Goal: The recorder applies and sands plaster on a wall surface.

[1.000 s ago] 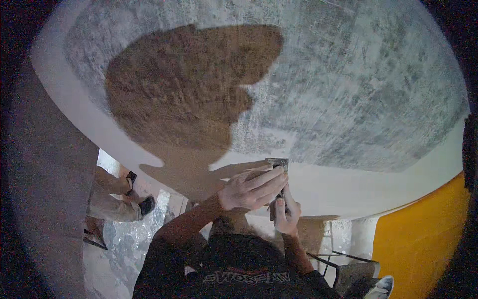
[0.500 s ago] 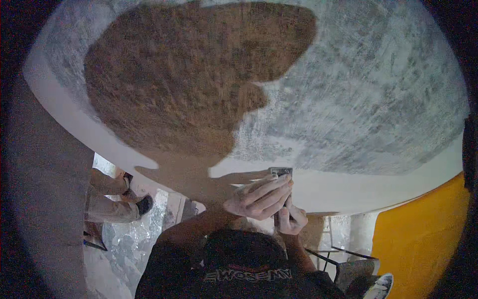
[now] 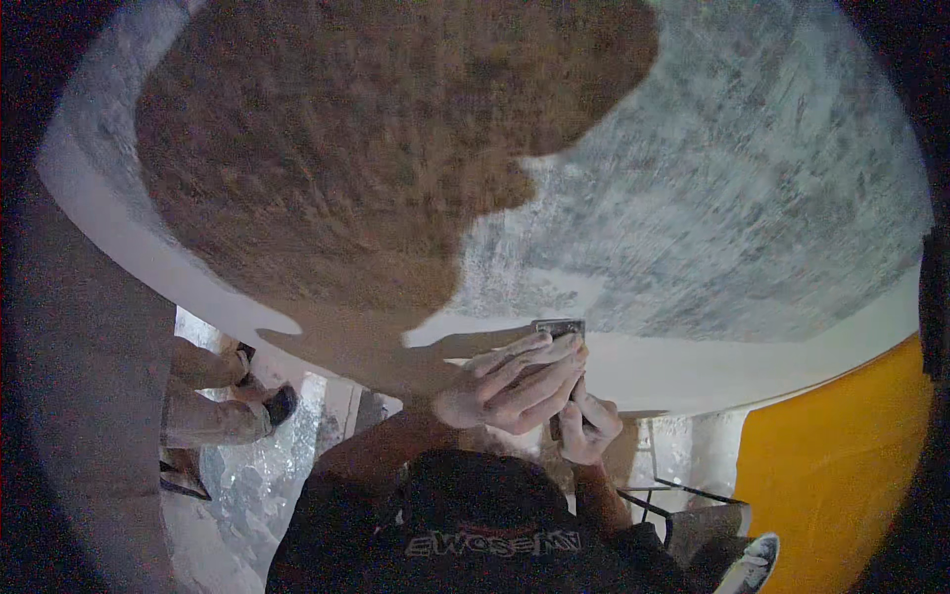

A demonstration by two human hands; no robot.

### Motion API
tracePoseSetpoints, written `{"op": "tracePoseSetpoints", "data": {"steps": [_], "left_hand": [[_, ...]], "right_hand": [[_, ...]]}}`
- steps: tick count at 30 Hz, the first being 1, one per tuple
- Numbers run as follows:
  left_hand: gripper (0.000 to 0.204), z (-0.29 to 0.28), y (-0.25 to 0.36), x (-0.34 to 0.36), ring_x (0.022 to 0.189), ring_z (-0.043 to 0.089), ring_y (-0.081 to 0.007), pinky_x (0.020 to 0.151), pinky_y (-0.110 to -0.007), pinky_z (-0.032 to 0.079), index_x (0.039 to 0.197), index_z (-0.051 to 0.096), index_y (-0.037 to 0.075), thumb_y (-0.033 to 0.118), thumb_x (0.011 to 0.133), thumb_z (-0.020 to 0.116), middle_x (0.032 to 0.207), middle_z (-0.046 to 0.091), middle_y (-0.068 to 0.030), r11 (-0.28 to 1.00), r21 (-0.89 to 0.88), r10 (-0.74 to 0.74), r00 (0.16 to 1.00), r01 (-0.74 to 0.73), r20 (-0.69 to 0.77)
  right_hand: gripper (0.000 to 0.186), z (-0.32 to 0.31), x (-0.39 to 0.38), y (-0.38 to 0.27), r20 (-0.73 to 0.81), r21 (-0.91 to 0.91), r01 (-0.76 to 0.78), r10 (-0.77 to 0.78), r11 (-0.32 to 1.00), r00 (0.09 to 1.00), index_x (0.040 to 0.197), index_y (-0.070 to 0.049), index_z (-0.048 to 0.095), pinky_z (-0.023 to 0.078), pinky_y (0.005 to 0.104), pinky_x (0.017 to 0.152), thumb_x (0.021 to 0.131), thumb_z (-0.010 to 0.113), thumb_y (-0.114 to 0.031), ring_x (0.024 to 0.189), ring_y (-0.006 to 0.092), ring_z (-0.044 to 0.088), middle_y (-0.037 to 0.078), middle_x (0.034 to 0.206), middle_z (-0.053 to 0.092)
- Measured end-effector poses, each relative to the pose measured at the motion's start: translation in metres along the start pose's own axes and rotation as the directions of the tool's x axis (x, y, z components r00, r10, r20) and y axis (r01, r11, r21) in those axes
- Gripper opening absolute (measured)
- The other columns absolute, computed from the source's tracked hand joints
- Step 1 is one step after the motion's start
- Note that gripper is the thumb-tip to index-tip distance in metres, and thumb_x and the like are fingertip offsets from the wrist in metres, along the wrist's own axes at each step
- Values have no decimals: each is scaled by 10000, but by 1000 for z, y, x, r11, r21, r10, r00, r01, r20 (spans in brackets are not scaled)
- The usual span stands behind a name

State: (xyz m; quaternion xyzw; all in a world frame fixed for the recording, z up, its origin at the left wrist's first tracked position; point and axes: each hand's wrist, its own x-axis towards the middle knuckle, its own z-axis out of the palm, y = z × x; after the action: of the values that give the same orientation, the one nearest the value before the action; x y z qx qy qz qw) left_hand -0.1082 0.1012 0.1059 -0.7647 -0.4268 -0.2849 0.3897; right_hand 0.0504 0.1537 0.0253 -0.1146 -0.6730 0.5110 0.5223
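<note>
Here, a flat-headed hand tool (image 3: 560,326) appears set against a plaster wall (image 3: 737,223) at its pale lower band (image 3: 693,371), the left hand (image 3: 515,394) curling its grip over it, the right hand (image 3: 594,431) clasping behind; the wall looks part-worked, mottled grey above, plain along that band.

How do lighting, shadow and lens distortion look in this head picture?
Head view: a large brown shadow darkens much of the mottled grey-white surface; head view: corners fall to black and that surface's lower edge bows; head view: visible grain, yet fingers of the bare, pale-dusted left hand are distinguishable.
</note>
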Motion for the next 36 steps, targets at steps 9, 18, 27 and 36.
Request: {"op": "tracePoseSetpoints", "data": {"steps": [9, 18, 27, 36], "left_hand": [[258, 6, -3, 2, 980, 580, -197, 895, -333, 464, 964, 632, 30, 147, 748, 551, 1100, 571, -75, 971, 219, 119, 988, -96, -97], [261, -3, -3, 6, 1039, 559, -228, 904, -350, 455, 947, 627, 19, 164, 745, 549, 1075, 583, -87, 1000, 20, 14, 998, -15, 69], [229, 5, -7, 5, 1024, 567, -197, 932, -336, 432, 967, 634, 55, 161, 799, 520, 1081, 585, -59, 969, 231, 101, 993, -84, -63], [253, 2, 9, 0, 1056, 546, -222, 907, -342, 452, 974, 630, 34, 143, 757, 558, 1121, 568, -82, 995, 96, -30, 998, 24, 63]], "right_hand": [[288, 3, 15, -12, -50, -23, 107, -108, 994, 993, 1013, 116, 577, 432, 258, 572, 774, 513, -32, 598, 141, 553, 123, 712, 616], [263, 0, 7, -21, -70, -147, -144, 135, 979, 988, 980, 129, 585, 430, 237, 629, 798, 541, -55, 637, 103, 538, 104, 720, 617], [248, 0, 5, -6, -135, -31, 38, -42, 999, 990, 966, 118, 596, 356, 207, 479, 802, 570, -66, 535, 79, 491, 53, 651, 592], [274, -9, 7, -6, 13, -74, 58, -57, 996, 998, 914, 129, 605, 412, 237, 552, 806, 582, -121, 583, 87, 528, 60, 694, 609]]}}
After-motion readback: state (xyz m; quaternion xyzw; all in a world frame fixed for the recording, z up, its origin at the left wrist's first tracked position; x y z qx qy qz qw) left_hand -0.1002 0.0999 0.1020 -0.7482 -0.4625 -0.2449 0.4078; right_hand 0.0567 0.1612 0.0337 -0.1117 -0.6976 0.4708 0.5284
